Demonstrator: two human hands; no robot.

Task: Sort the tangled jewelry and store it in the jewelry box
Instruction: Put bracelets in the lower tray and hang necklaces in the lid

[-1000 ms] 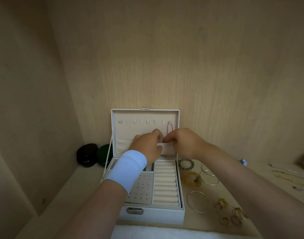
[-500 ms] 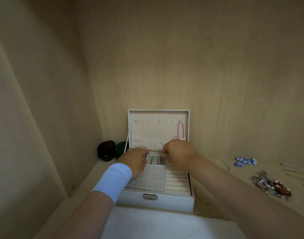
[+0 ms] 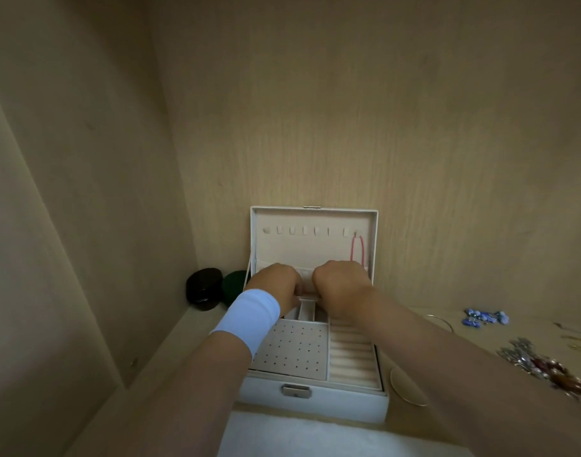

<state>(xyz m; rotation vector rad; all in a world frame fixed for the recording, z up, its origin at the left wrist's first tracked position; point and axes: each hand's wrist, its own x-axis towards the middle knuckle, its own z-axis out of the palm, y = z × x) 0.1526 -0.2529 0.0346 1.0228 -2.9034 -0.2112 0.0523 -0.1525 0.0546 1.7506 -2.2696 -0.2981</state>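
Note:
A white jewelry box (image 3: 315, 404) stands open on the wooden shelf, with its lid (image 3: 312, 249) upright against the back wall. A pink necklace (image 3: 356, 249) hangs from the rightmost hook in the lid. My left hand (image 3: 276, 282), with a white wristband, and my right hand (image 3: 342, 285) sit side by side at the lid's pocket, above the small back compartments. Both hands have their fingers curled down and away from the camera, so I cannot see what they hold. The dotted earring panel (image 3: 292, 351) and the ring rolls (image 3: 352, 354) lie uncovered.
Blue beads (image 3: 485, 317) and a tangle of silver and red jewelry (image 3: 543, 367) lie on the shelf to the right. A gold hoop (image 3: 404, 387) rests beside the box. A black case (image 3: 204, 291) and a green case (image 3: 234, 286) sit in the left corner. White cloth (image 3: 299, 437) lies in front.
The view has swung left, so the box sits more to the right. Both hands dropped from the lid's pocket towards the back compartments, then came up a little to the pocket's lower edge.

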